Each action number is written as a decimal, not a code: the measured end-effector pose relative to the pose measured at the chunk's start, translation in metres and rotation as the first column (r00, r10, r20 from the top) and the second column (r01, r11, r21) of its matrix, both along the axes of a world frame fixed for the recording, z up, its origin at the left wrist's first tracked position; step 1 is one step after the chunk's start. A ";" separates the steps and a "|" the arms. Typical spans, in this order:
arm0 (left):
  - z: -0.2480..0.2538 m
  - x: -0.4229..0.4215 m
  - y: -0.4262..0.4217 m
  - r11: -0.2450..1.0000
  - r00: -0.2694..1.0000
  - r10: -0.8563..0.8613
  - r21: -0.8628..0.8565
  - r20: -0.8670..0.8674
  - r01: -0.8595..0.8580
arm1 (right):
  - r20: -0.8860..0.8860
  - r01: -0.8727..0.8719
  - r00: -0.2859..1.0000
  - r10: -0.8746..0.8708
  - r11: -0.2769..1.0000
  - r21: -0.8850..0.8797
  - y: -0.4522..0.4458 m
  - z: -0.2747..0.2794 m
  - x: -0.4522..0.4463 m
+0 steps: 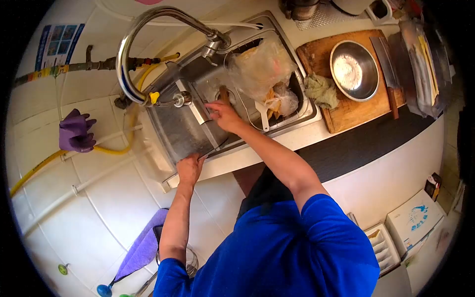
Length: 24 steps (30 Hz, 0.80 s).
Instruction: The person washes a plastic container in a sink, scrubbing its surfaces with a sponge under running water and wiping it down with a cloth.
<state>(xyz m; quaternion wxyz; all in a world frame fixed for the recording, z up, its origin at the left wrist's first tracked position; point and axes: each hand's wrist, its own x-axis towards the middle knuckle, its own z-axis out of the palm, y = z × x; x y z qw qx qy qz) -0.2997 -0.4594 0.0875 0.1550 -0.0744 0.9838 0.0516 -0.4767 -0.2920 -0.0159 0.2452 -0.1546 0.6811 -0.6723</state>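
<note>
At the front rim of the steel sink [163,106], my left hand [189,169] is closed, thumb and fingers pressed together by a thin dark edge. What it holds, if anything, I cannot make out. My right hand [226,118] reaches over the sink with its index finger stretched to the left, near a shiny metal strip [194,105]. Nothing shows in its fingers. Just behind it, a brown object [224,94] lies by the drain. The chrome faucet [129,47] arches over the left side, with a yellow piece [154,97] near its outlet.
Right of my hand, a rack holds a clear plastic bag [264,67] and a white handle [262,116]. A green cloth [321,90], metal bowl [354,70] and cleaver [385,62] lie on a wooden board [341,116]. Purple gloves [77,131] hang left by a yellow hose [111,150].
</note>
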 end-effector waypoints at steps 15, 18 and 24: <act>0.005 -0.002 0.001 0.999 0.999 0.020 0.047 0.036 -0.022 | -0.381 -0.239 0.870 0.311 0.945 0.225 -0.016 -0.005 -0.030; 0.003 -0.001 -0.001 0.998 0.999 0.017 0.067 0.031 -0.019 | -0.496 -0.201 0.834 0.243 0.970 0.136 -0.041 -0.011 -0.049; 0.001 -0.001 -0.004 0.999 0.998 0.027 0.033 0.064 -0.029 | -0.552 -0.049 0.817 0.165 0.975 0.218 -0.051 -0.019 -0.058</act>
